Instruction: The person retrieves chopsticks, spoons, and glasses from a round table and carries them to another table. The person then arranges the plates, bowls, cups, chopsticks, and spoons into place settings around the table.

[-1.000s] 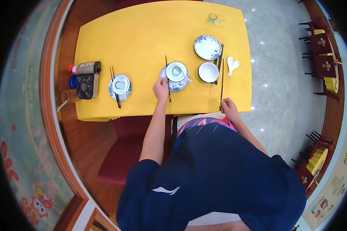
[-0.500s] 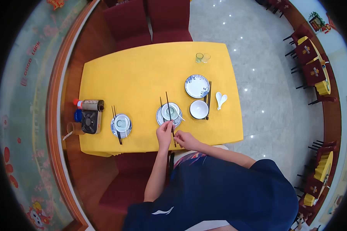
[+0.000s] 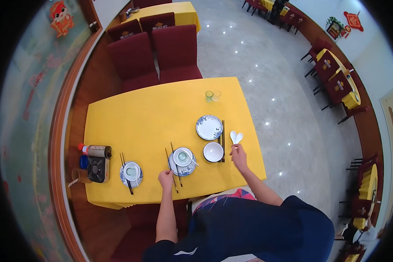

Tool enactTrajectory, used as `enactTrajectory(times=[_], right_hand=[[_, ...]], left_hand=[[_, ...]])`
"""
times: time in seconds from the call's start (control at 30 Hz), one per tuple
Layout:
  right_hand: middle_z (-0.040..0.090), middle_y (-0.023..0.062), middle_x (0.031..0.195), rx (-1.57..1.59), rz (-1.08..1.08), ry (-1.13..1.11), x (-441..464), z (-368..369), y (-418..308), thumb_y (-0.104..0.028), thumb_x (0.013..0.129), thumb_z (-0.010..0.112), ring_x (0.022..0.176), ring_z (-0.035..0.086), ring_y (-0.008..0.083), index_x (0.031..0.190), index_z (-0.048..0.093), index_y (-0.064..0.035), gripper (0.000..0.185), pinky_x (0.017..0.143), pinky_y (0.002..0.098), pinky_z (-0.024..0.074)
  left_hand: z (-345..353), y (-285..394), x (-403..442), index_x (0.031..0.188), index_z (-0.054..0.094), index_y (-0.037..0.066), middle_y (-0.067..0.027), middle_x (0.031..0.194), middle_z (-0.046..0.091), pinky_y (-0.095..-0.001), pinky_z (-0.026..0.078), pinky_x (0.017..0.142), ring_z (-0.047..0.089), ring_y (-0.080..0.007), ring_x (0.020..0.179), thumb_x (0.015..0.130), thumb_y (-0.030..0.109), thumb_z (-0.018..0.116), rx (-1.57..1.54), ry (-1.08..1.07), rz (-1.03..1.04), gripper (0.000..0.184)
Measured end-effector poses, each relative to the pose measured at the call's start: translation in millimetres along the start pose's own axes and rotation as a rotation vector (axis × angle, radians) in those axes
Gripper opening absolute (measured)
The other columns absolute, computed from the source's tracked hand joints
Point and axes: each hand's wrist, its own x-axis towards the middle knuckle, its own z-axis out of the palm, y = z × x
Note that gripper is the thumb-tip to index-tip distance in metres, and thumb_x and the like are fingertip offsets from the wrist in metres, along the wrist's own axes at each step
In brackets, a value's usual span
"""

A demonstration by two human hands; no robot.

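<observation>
My left hand point(image 3: 165, 178) is closed at the left chopstick point(image 3: 174, 184) of a pair, its fingertips against the stick. The other chopstick point(image 3: 179, 176) lies across the left part of a blue-patterned plate point(image 3: 187, 171), which carries a bowl point(image 3: 177, 161), a greenish glass point(image 3: 183, 156) and a white spoon point(image 3: 193, 161). At the table's right side my right hand point(image 3: 239, 158) pinches the handle ends of two white spoons point(image 3: 236, 136). Left of it are a white bowl point(image 3: 213, 152), dark chopsticks point(image 3: 223, 139) and a patterned plate point(image 3: 208, 127).
Another setting point(image 3: 131, 174) with chopsticks stands at left, beyond it a portable stove point(image 3: 98, 169). Two glasses point(image 3: 209, 96) stand at the yellow table's point(image 3: 131, 118) far right. Red chairs point(image 3: 177, 52) are behind it. People are partly visible far off at the top and lower right.
The view has tilted up. My hands have parted: the left moved left of the middle plate, the right went over to the spoons. The chopstick held between them now lies by the middle setting.
</observation>
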Motion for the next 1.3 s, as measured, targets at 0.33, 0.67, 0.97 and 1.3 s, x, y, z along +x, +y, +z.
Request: enactTrajectory(times=[0.33,0.67,0.97,1.3], right_hand=[[0.063,0.014,0.07,-0.252,0.217,-0.035,40,-3,124,-0.031,0.089,0.062,0.055,0.062,0.0199,0.097,0.055,0.0021,0.035,0.052,0.0325,0.0516],[0.065,0.0198,0.078,-0.527,0.094,-0.061,42,28,114,-0.039,0.078,0.073,0.077,0.065,0.0357,0.085,0.059,0.0015,0.043,0.07,0.0429,0.0518],[0.066,0.0203,0.07,-0.578,0.081,-0.109,46,48,128,-0.035,0.076,0.072,0.071,0.067,0.0339,0.075,0.065,0.0018,0.038,0.066,0.0422,0.0527],[0.063,0.0179,0.062,-0.454,-0.016,-0.131,28,30,119,-0.038,0.081,0.07,0.055,0.064,0.029,0.07,0.063,0.0017,0.042,0.058,0.0396,0.0512]], left_hand=[[22,17,3,0.084,0.07,-0.006,-0.0125,0.063,0.064,-0.0318,0.05,0.053,0.064,-0.02,0.052,0.075,0.015,0.076,0.0,-0.106,0.001,0.023],[35,8,-2,0.097,0.07,-0.005,-0.0093,0.068,0.067,-0.0271,0.047,0.044,0.063,-0.0135,0.052,0.082,0.016,0.072,-0.145,-0.144,-0.034,0.026],[36,28,-6,0.09,0.065,-0.004,-0.0158,0.073,0.067,-0.0375,0.051,0.067,0.066,-0.0281,0.068,0.074,0.02,0.079,0.111,-0.049,0.091,0.032],[16,12,-33,0.108,0.06,-0.002,-0.0083,0.079,0.062,-0.0246,0.049,0.061,0.06,-0.012,0.068,0.084,0.012,0.069,-0.114,0.054,0.027,0.029]])
